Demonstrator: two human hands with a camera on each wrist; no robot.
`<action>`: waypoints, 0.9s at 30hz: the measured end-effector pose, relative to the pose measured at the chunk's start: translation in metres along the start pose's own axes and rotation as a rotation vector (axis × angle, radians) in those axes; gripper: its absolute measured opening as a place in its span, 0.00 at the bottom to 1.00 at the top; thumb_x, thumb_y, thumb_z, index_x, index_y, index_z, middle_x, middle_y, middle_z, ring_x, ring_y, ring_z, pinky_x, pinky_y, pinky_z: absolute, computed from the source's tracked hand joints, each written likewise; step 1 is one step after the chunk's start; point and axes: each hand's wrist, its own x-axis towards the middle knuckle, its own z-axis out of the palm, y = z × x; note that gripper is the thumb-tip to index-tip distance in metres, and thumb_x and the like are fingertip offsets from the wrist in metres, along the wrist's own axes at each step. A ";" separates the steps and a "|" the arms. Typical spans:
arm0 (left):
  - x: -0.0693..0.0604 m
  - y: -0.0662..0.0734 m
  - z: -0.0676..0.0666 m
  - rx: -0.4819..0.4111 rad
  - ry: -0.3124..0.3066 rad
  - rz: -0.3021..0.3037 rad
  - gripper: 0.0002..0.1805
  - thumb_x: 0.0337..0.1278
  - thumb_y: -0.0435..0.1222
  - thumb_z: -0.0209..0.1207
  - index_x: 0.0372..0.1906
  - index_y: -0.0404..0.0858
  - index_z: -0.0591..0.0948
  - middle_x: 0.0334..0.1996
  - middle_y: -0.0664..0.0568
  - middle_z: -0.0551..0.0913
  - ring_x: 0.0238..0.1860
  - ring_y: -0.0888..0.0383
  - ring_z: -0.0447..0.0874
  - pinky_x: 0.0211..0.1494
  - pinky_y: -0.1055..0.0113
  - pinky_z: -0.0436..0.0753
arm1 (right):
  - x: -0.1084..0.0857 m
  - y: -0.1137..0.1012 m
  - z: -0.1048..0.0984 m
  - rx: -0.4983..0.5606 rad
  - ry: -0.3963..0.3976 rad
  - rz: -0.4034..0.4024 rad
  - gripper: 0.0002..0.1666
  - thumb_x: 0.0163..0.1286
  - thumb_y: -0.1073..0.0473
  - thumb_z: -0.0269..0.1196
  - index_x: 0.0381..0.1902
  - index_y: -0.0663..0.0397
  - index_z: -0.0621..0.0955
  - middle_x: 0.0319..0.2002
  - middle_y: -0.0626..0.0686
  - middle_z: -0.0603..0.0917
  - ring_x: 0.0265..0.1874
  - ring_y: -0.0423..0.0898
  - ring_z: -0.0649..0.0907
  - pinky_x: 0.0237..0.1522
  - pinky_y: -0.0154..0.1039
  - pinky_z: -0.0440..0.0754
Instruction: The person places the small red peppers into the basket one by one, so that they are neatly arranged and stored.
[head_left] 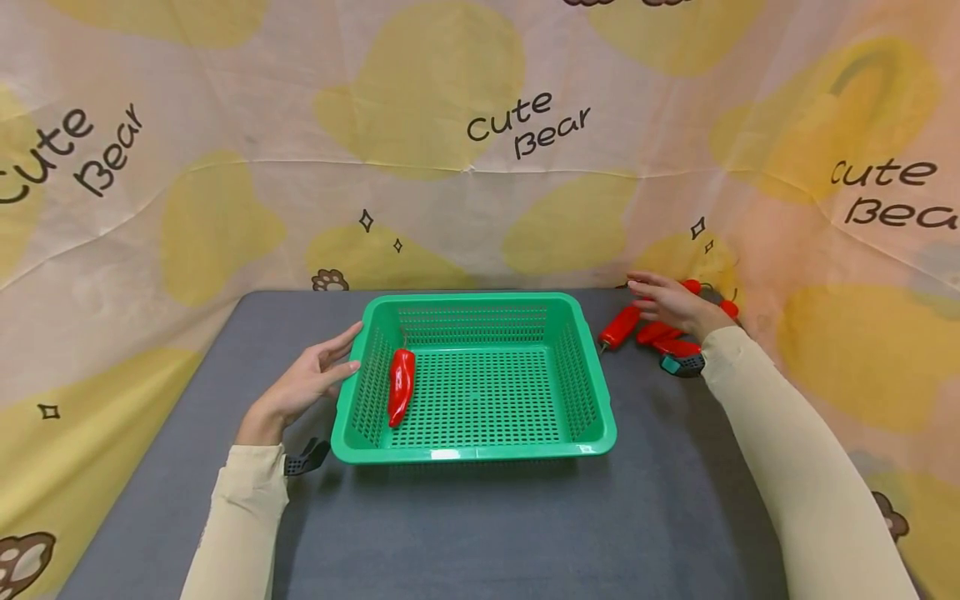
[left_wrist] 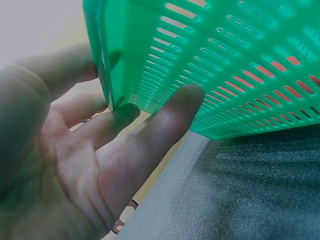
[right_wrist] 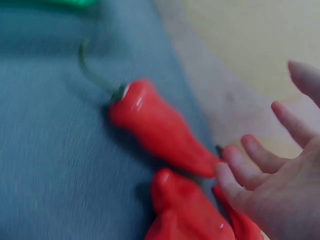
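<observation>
A green plastic basket (head_left: pixel 480 454) with slotted walls stands on the table. At its left side my left hand (head_left: pixel 311 379) holds the rim, the thumb against the edge and fingers under it beside the wall (left_wrist: pixel 220 55). Inside, one red chili pepper (head_left: pixel 401 387) lies near the left wall. My right hand (head_left: pixel 671 304) hovers at the back right over several red peppers, fingers spread and holding nothing. Close to its fingertips in the right wrist view lies a pepper with a long green stem (right_wrist: pixel 160 130); another pepper (right_wrist: pixel 190 207) lies below it.
The grey table (head_left: pixel 480 533) meets a patterned cloth backdrop (head_left: pixel 420 108) behind and at the sides. Dark camera straps (head_left: pixel 306 458) sit at the wrists. The loose peppers lie right of the basket, by the table's back right edge.
</observation>
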 end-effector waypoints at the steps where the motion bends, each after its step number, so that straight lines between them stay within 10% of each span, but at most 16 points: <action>1: 0.000 0.000 0.000 0.002 0.002 -0.001 0.40 0.76 0.40 0.54 0.83 0.47 0.48 0.82 0.40 0.50 0.57 0.77 0.79 0.43 0.56 0.90 | 0.000 0.002 -0.001 -0.043 -0.003 -0.006 0.42 0.83 0.51 0.48 0.82 0.57 0.42 0.82 0.66 0.38 0.80 0.67 0.45 0.80 0.64 0.44; 11: 0.000 0.001 0.000 0.025 0.011 -0.012 0.40 0.76 0.41 0.54 0.83 0.48 0.49 0.82 0.42 0.50 0.59 0.79 0.76 0.42 0.57 0.89 | 0.005 0.023 -0.007 -0.444 -0.073 -0.052 0.36 0.76 0.61 0.59 0.77 0.61 0.63 0.80 0.68 0.51 0.78 0.69 0.49 0.75 0.68 0.57; 19: -0.001 0.001 0.001 0.040 0.011 -0.018 0.39 0.77 0.43 0.53 0.83 0.52 0.48 0.82 0.43 0.48 0.77 0.44 0.61 0.47 0.58 0.88 | 0.003 0.030 -0.008 -0.603 -0.104 -0.041 0.28 0.74 0.67 0.57 0.71 0.65 0.72 0.79 0.72 0.49 0.78 0.72 0.44 0.73 0.67 0.62; 27: -0.001 0.001 0.000 -0.006 -0.001 -0.007 0.39 0.77 0.41 0.53 0.83 0.50 0.49 0.82 0.42 0.49 0.58 0.78 0.77 0.45 0.56 0.89 | 0.000 0.024 -0.005 -0.708 -0.159 -0.018 0.30 0.70 0.71 0.50 0.70 0.65 0.73 0.79 0.73 0.45 0.77 0.75 0.41 0.73 0.67 0.58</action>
